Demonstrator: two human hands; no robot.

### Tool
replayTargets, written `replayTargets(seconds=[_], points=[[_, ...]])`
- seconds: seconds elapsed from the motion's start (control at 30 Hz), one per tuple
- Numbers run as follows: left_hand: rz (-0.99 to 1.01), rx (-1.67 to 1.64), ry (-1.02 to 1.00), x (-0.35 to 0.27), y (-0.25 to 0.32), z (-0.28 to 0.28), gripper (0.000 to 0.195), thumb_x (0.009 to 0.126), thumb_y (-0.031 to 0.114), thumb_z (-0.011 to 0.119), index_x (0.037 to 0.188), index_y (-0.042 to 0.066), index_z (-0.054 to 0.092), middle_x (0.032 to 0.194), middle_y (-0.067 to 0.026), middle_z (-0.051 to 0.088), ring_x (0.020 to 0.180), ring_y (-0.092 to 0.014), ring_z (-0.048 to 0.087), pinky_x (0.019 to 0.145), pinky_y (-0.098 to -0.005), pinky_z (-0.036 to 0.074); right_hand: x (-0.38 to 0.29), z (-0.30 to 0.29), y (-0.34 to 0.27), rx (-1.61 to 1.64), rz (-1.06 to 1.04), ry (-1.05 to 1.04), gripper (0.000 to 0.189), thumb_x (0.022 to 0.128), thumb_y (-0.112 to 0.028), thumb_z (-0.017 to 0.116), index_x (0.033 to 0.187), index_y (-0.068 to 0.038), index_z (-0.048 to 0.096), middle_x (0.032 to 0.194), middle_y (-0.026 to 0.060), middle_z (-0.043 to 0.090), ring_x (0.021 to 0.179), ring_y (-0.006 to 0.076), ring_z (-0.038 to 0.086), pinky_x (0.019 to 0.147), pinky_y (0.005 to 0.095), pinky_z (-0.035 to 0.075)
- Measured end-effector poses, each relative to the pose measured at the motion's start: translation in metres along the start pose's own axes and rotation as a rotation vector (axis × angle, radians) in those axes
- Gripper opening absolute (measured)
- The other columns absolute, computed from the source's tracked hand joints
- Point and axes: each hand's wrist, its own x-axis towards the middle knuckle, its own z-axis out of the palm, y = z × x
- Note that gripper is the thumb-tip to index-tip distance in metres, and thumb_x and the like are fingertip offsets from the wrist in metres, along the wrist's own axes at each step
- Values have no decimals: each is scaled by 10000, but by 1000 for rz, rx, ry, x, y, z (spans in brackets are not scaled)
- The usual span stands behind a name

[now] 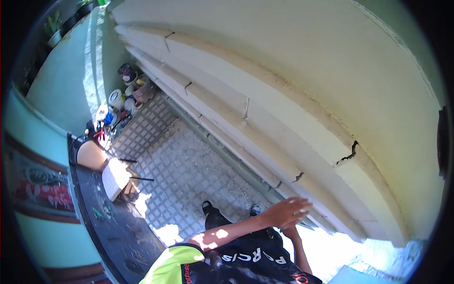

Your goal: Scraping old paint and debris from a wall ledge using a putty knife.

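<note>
My left hand (pixel 285 212) reaches across my front, its fingers slightly apart and somewhat blurred, with no object visible in it. Just below it is my right hand (pixel 291 231), largely covered by the left one; whether it holds anything is hidden. Both are close to the lower end of a cream stepped wall moulding (pixel 248 131), which has several dark cracks, the widest (pixel 349 154) on the upper ledge. Contact between the hands and the moulding cannot be told. Beneath my arms is a dark garment with white lettering.
On the left runs a long dark worn surface (pixel 117 227), beside pale boards (pixel 115 177) and thin black legs. Buckets, containers and bags (pixel 122 99) crowd the far corner. My feet stand on a dusty tiled floor (pixel 177 159). Potted plants (pixel 55 33) line the top left.
</note>
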Motion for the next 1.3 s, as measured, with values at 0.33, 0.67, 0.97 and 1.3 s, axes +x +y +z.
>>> replayTargets(seconds=[0.33, 0.67, 0.97, 1.3], points=[[-85, -2, 434, -62, -37, -124, 478, 890, 127, 610, 1359, 91, 526, 1488, -120, 476, 1390, -335, 435, 1125, -512, 339, -2, 62, -155, 220, 318, 171, 453, 911, -300, 669, 1313, -96, 618, 1066, 225, 710, 1002, 388, 694, 895, 428, 543], [300, 398, 787, 18, -54, -255, 386, 865, 158, 584, 1239, 66, 593, 1365, -157, 587, 1293, -377, 520, 1063, -487, 373, -71, 116, -166, 370, 422, 367, 478, 859, -174, 707, 1313, -105, 575, 945, 148, 707, 872, 260, 687, 810, 377, 530], [200, 542, 912, 51, -107, -280, 324, 916, 252, 532, 1170, 100, 663, 1208, -70, 646, 1132, -288, 565, 1041, -453, 356, -138, -118, -303, 119, -73, 877, 400, 702, -45, 784, 1098, -43, 732, 1027, 124, 659, 862, 211, 691, 773, 280, 546], [237, 509, 1075, 63, -119, -279, 237, 943, 264, 506, 990, 106, 677, 1043, -44, 694, 1004, -222, 572, 927, -357, 358, -99, -283, -368, -318, -521, 1047, 331, 701, 34, 813, 1021, -40, 773, 870, 119, 694, 725, 197, 690, 626, 283, 539]])
